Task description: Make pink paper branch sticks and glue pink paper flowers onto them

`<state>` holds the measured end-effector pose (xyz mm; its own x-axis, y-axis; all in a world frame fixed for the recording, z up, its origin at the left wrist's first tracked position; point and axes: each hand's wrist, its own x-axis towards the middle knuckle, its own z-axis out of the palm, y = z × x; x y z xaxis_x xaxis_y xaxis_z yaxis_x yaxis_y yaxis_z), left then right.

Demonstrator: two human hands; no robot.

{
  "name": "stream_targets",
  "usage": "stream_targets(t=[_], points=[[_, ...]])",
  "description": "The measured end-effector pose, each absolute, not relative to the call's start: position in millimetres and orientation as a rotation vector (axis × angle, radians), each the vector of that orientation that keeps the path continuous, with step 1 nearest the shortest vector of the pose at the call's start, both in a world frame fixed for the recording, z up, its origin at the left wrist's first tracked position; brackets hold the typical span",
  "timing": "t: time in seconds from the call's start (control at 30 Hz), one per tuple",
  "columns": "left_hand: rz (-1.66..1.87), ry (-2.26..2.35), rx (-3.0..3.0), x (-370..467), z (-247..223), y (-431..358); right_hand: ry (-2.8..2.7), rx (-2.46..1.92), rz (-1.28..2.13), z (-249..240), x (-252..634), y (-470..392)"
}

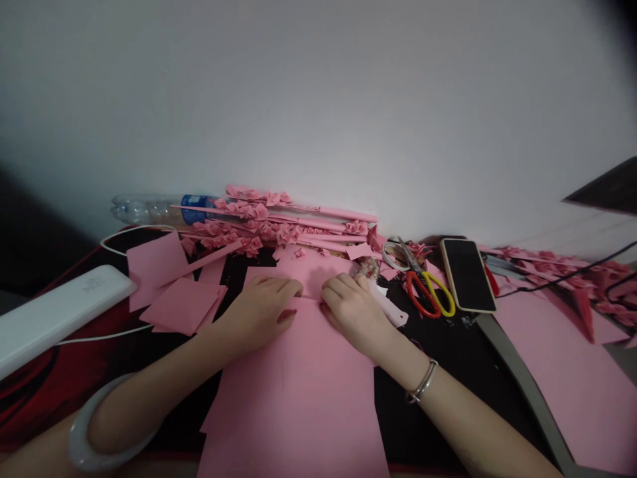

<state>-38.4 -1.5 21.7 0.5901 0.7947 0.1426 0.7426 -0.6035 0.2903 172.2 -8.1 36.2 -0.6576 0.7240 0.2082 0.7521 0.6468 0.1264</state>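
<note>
Large sheets of pink paper (303, 392) lie stacked on the dark table in front of me. Near their far end, my left hand (271, 307) and my right hand (357, 311) face each other with fingers curled. Between them runs a narrow raised fold of pink paper (309, 300), and the fingertips of both hands pinch its two sides. Whether this fold belongs to the top sheet or to a separate piece I cannot tell. Scissors (423, 285) with red and yellow handles rest beyond my right hand.
Pink paper flowers on rolled stems (279, 229) are heaped along the wall beside a plastic bottle (154, 209). Small pink squares (182, 305) and a white lamp-like bar (64, 309) are at left. A phone (468, 275) and another pink sheet (567, 372) lie at right.
</note>
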Motion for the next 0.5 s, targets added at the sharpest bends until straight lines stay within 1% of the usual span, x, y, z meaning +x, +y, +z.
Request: stream_targets(t=[0.17, 0.33, 0.5], points=[[0.361, 1.312, 2.609, -38, 20, -1, -2.691, -1.234, -0.276, 40, 175, -6], [0.421, 1.334, 2.602, -37, 23, 0, -2.652, -1.227, -0.223, 44, 179, -4], [0.472, 1.385, 2.431, -39, 29, 5, -2.605, -1.254, -0.121, 51, 181, -1]])
